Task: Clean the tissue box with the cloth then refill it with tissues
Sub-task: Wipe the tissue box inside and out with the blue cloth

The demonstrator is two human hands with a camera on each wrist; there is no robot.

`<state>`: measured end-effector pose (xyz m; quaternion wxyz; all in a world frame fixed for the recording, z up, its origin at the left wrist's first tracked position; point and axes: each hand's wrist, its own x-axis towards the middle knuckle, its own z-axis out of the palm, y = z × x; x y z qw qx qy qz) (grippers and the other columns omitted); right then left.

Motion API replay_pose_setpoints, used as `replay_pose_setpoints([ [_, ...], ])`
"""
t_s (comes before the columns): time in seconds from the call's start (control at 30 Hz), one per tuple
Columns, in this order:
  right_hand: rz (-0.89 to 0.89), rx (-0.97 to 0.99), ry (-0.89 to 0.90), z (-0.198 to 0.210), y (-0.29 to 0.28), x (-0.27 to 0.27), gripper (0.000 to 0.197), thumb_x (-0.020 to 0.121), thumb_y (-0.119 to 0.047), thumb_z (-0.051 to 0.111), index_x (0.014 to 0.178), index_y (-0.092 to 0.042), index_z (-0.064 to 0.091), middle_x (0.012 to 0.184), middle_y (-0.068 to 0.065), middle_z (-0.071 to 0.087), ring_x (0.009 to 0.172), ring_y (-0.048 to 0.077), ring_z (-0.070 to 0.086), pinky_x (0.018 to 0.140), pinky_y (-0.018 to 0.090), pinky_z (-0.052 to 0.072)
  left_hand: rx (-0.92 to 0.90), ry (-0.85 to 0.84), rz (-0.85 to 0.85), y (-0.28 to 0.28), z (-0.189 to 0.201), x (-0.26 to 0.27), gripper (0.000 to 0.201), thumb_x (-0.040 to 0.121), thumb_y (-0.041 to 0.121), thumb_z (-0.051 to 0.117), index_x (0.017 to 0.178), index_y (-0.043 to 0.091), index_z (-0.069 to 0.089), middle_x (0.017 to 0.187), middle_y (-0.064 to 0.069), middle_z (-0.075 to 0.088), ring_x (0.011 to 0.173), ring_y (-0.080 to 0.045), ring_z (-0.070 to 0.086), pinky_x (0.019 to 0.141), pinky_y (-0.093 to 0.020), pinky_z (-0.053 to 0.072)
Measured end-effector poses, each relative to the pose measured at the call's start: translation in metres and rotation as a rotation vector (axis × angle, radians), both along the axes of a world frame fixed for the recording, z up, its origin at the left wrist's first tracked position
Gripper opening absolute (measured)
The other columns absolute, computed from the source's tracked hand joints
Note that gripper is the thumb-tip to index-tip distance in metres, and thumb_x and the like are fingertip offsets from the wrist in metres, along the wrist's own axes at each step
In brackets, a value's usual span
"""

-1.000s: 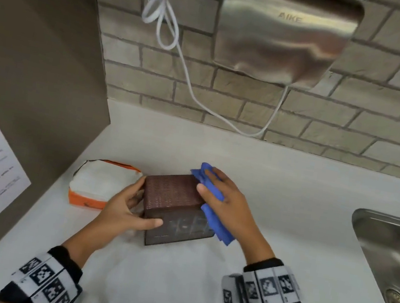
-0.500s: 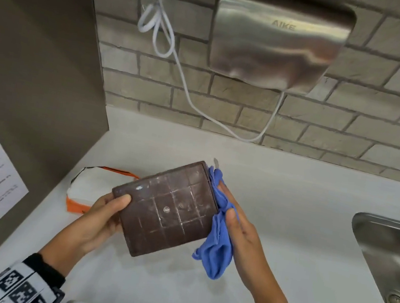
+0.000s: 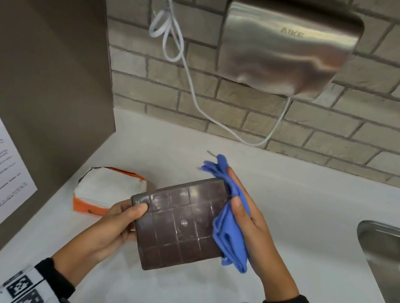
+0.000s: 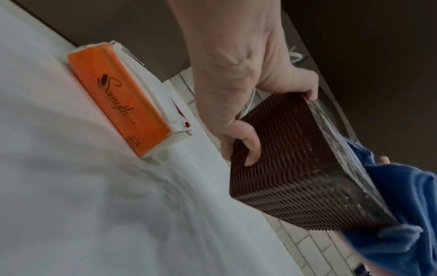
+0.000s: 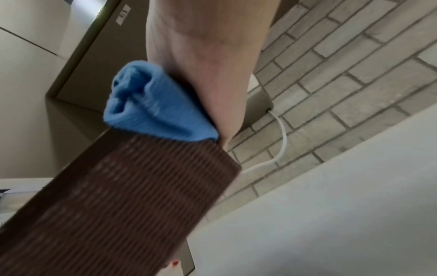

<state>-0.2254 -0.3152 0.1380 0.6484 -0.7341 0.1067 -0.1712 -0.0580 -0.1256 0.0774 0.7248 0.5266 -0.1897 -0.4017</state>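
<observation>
The brown ribbed tissue box is lifted off the counter and tipped so its gridded underside faces me. My left hand grips its left side, thumb on the underside and fingers curled on the ribbed wall. My right hand holds the blue cloth against the box's right edge, thumb over the cloth. The cloth is bunched between the palm and the box. An orange and white tissue pack lies on the counter behind the left hand, also shown in the left wrist view.
A white counter meets a brick wall with a steel hand dryer and its white cable. A steel sink is at the right. A brown panel with a notice stands at the left.
The box went from standing on the counter to being lifted and tipped underside up. The cloth moved from its top to its right edge; the box has since rotated slightly.
</observation>
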Motion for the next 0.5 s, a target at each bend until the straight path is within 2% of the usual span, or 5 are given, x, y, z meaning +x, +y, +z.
replay_pose_setpoints([
  [0.07,-0.035,0.158,0.101,-0.012,0.0,-0.002,0.053,0.078,-0.065,0.056,0.124,-0.038,0.054,0.106,-0.02,0.066,0.091,0.008,0.065,0.096,0.053,0.045,0.01,0.041,0.025,0.0,0.002,0.004,0.052,0.046,0.055,0.085,0.087,0.024,0.079,0.091,-0.005,0.076,0.082,-0.015,0.073,0.063,-0.028,0.06],
  [0.13,-0.072,0.193,0.127,-0.027,-0.006,-0.003,0.079,0.056,-0.082,0.063,0.12,-0.036,0.057,0.11,-0.022,0.069,0.1,0.003,0.066,0.099,0.049,0.042,0.057,0.096,0.044,0.0,0.006,0.007,0.025,0.069,0.045,0.072,0.084,0.026,0.079,0.094,-0.005,0.075,0.084,-0.015,0.072,0.069,-0.032,0.061],
  [0.27,0.071,0.193,0.117,-0.041,-0.007,-0.011,0.074,0.074,-0.078,0.049,0.14,-0.049,0.032,0.143,-0.011,0.049,0.119,0.026,0.056,0.102,0.05,0.045,0.218,0.103,0.046,-0.004,0.008,0.008,0.035,0.088,0.045,0.05,0.084,0.026,0.079,0.093,-0.004,0.075,0.085,-0.018,0.07,0.077,-0.04,0.059],
  [0.37,-0.006,0.151,0.107,-0.051,-0.009,-0.01,0.077,0.065,-0.073,0.062,0.132,-0.041,0.044,0.121,-0.008,0.065,0.108,0.011,0.065,0.088,0.023,0.052,0.331,0.087,0.034,-0.01,0.006,0.005,0.044,0.09,0.057,0.045,0.099,0.024,0.073,0.091,-0.003,0.075,0.081,-0.018,0.071,0.073,-0.04,0.06],
  [0.5,-0.139,0.254,0.058,-0.065,-0.013,-0.001,0.061,0.067,-0.061,0.071,0.117,-0.029,0.055,0.094,-0.003,0.072,0.085,0.01,0.073,0.069,0.016,0.055,0.401,-0.098,-0.084,-0.016,0.007,0.001,0.057,0.081,0.071,0.039,0.122,0.036,0.057,0.1,0.006,0.073,0.078,-0.008,0.073,0.063,-0.023,0.056],
])
